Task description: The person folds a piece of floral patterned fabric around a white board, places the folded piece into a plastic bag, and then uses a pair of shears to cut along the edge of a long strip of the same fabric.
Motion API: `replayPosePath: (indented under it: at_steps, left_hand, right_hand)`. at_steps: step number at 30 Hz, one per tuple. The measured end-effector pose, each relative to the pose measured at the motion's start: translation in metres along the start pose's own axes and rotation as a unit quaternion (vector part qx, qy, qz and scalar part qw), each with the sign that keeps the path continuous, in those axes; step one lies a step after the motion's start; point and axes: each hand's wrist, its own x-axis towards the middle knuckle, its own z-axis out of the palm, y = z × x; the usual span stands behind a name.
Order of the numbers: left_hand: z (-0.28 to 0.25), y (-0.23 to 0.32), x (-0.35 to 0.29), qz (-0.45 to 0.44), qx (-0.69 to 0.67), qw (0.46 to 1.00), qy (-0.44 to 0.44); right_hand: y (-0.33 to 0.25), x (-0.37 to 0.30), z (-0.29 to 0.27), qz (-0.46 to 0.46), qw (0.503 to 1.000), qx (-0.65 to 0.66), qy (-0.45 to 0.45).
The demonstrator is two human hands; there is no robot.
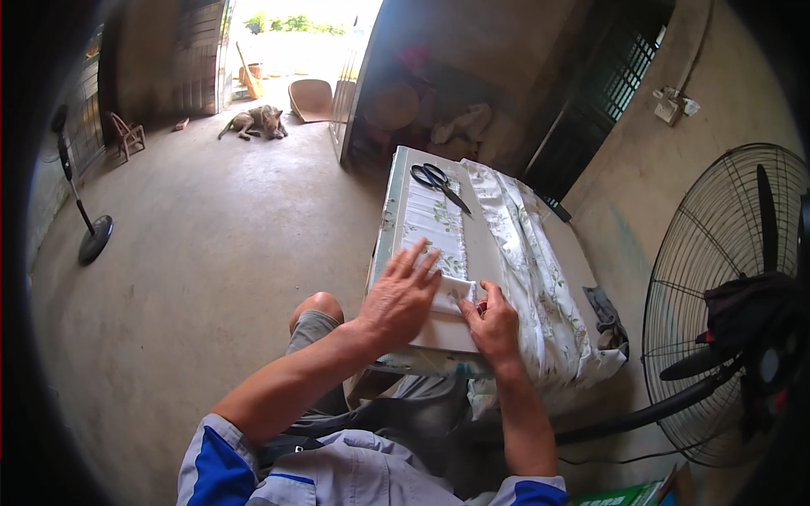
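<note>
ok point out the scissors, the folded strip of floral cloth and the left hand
scissors (439, 183), head view, on the pivot where blades meet handles
folded strip of floral cloth (434, 221), head view, on its printed middle
left hand (402, 297), head view, on the back of the hand

My left hand (403, 297) lies flat on the folded cloth strip (436, 244) on the table (483, 253); my right hand (492, 325) is just beside it. Scissors (438, 183) lie at the far end, bunched fabric (540, 287) to the right.
</note>
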Motion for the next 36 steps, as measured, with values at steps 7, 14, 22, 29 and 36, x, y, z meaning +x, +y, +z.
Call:
replayPosePath:
  at_steps: [7, 14, 22, 29, 36]
  left_hand:
    - [0.018, 0.015, -0.002, -0.009, -0.113, 0.988, -0.106]
    - [0.009, 0.023, 0.001, -0.025, -0.104, 0.984, -0.14]
    - [0.016, 0.018, -0.001, -0.015, -0.11, 0.986, -0.127]
    - [-0.001, -0.017, -0.021, 0.009, -0.098, 0.984, -0.149]
    - [-0.006, -0.017, -0.035, 0.004, -0.094, 0.987, -0.134]
  right_hand:
    - [-0.003, 0.002, -0.004, -0.002, 1.0, -0.017, -0.007]
    - [-0.017, 0.008, -0.011, -0.172, 0.982, -0.075, 0.009]
    - [-0.009, 0.009, -0.003, -0.18, 0.966, 0.003, -0.188]
    - [0.006, 0.003, -0.004, -0.152, 0.963, -0.113, -0.189]
    - [-0.011, -0.001, -0.004, -0.113, 0.956, -0.211, -0.172]
